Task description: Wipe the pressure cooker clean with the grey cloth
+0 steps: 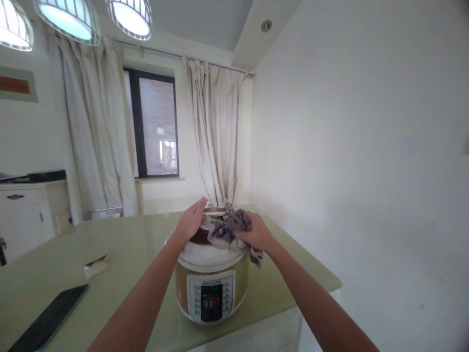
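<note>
A white and gold electric pressure cooker (212,259) stands near the front edge of the green tabletop, its control panel facing me. My left hand (191,220) grips the left side of its raised lid top, with part of the fingers out of sight behind it. Bunched in my right hand (258,233) is a grey-brown patterned cloth (232,227), pressed against the right side of the lid. One end of the cloth hangs down over the cooker's right rim. The lid's dark brown part shows between my hands.
On the green tabletop (135,254) to the left lie a dark flat tablet-like slab (51,318) and a small white and brown packet (95,265). A white wall (359,171) runs along the right. A white cabinet (29,210) stands at the far left.
</note>
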